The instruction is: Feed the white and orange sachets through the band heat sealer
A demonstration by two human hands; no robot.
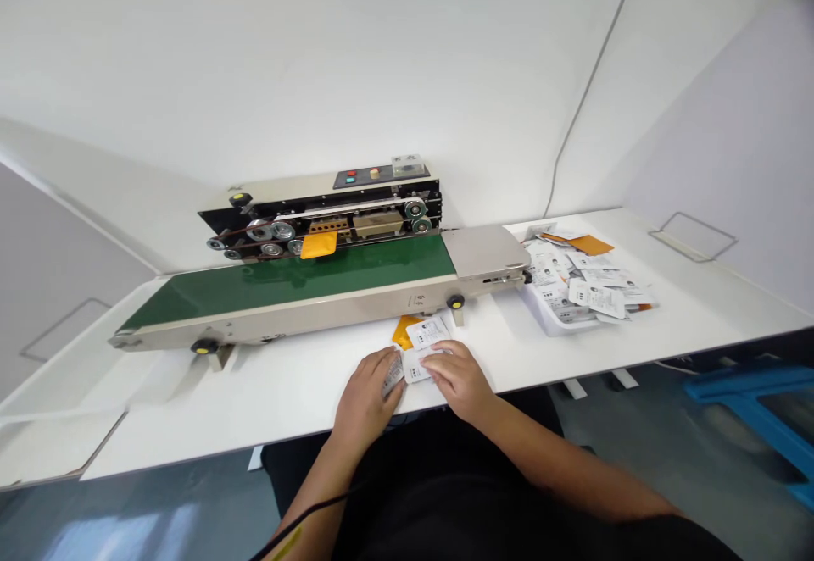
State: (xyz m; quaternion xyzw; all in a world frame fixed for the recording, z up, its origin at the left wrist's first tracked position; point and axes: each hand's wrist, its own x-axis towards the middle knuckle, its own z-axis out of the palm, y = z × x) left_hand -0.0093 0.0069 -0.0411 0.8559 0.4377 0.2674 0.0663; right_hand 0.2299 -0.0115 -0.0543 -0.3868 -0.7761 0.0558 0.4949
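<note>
Working at the near edge of the white table (509,366): left hand (364,393), fingers together, seems to pinch a silvery-white packet (393,374); right hand (463,374), fingers together, touches a flat white printed packet (415,368), grip unclear. One flat orange packet (319,245) sits at the cream-and-black roller machine (280,193), above the green belt (222,294). Many loose printed packets (596,298) lie heaped in the white plastic tray (548,319), so much apparently remains.

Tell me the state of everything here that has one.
Left hand: bent, touching a silver packet
Right hand: bent, touching a white packet
Near pouch: partly under another packet
Machine: can't tell if running
Far pouch: at the machine's rollers
Belt: flat; can't tell if moving
Bin: heaped with packets
</note>
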